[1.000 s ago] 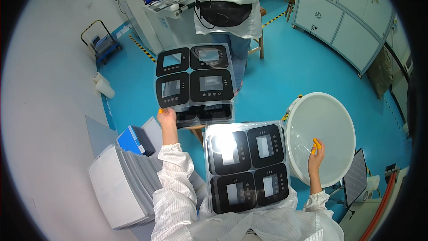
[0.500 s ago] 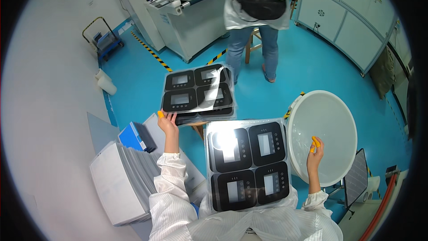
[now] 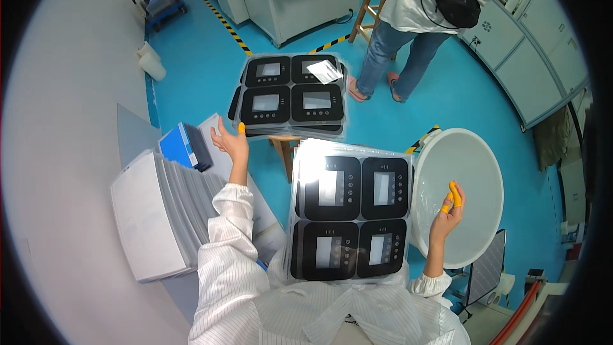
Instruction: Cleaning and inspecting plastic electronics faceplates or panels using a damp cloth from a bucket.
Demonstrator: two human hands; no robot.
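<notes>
My left hand (image 3: 232, 146), fingers spread, is empty near the front left corner of a stack of clear sheets with black panels (image 3: 266, 103). That stack lies on a wooden stool (image 3: 281, 153), its sheets slightly askew. A second stack of clear sheets with black panels (image 3: 329, 249) rests on my lap, glare covering its upper left part. My right hand (image 3: 448, 213) hangs over a large white tub (image 3: 485, 172), its finger and thumb in yellow finger cots, slightly apart. I see nothing held in it. Thin clear scraps (image 3: 430, 199) appear inside the tub.
At my left stand a tall pile of white sheets (image 3: 143, 217) and a blue box (image 3: 179, 147). A person (image 3: 408, 51) stands ahead on the right beside a wooden stool (image 3: 365, 16). Beyond are a large machine (image 3: 306, 0), a hand trolley (image 3: 163, 6) and cabinets (image 3: 511, 57).
My left hand has let go of the far stack's edge and opened, coming away to the left. My right hand stays over the tub, its fingers straighter. The view has shifted.
</notes>
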